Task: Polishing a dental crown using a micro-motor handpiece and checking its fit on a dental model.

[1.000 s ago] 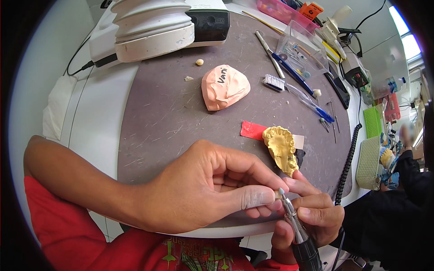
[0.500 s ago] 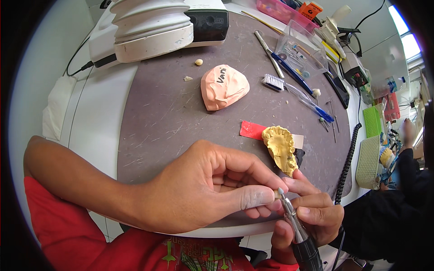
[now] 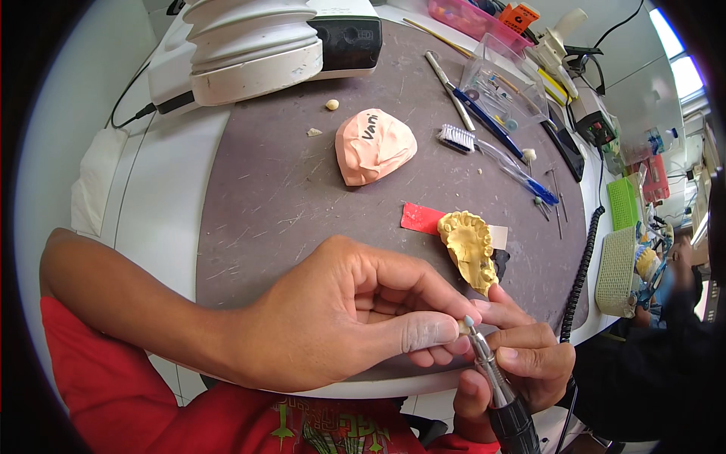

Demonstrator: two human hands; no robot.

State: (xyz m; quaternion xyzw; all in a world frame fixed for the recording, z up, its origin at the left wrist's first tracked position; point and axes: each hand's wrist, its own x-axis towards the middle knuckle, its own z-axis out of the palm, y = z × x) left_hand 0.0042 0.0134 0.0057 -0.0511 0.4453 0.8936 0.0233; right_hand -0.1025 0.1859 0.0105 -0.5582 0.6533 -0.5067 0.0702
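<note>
Between thumb and forefinger, my left hand (image 3: pixel 363 318) pinches a small cream-coloured piece like a dental crown (image 3: pixel 463 327), mostly covered by the fingertips. My right hand (image 3: pixel 522 352) grips a rotary handpiece (image 3: pixel 493 374) with a silver nose and black body. Its pale blue pointed grinding tip (image 3: pixel 470 321) is at the small piece; whether they touch is hard to make out. Just beyond my fingers lies a yellow dental cast (image 3: pixel 466 246) showing a row of teeth, resting over red paper (image 3: pixel 420 218). A pink plaster model base (image 3: pixel 374 147) with handwriting sits farther off.
Right of the pink base lie a toothbrush (image 3: pixel 495 155), a blue pen (image 3: pixel 488 121) and several small burs. A clear box (image 3: pixel 505 83) holds more bits. The ribbed suction hose (image 3: pixel 253 53) stands far left. A coiled cord (image 3: pixel 582 265) runs down the right edge, near green baskets (image 3: pixel 616 268).
My hands, the handpiece and the small piece hold nearly the same position. At the far right, another person's dark-sleeved arm and hand have shifted.
</note>
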